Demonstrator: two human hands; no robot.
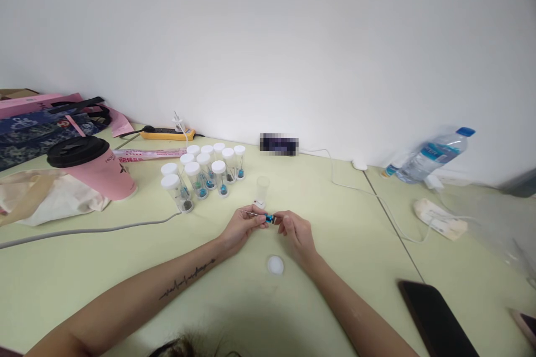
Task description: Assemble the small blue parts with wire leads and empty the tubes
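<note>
My left hand (243, 227) and my right hand (295, 230) meet over the pale green table (125, 268), fingers pinched together. Between them is a small blue piece (269, 218) on a thin metal pin that sticks out to the left. Both hands grip it. Just behind stands an open clear vial (262, 187) without a lid. A loose white cap (275, 265) lies on the table near my right wrist. Further left is a cluster of several capped clear vials (205, 174) with blue or dark bits inside.
A pink cup with a black lid (92, 166) stands at the left beside cloth bags. A yellow power strip (167, 133) and cables run along the wall. A water bottle (433, 154) lies at the right. A dark phone (435, 321) rests at the front right.
</note>
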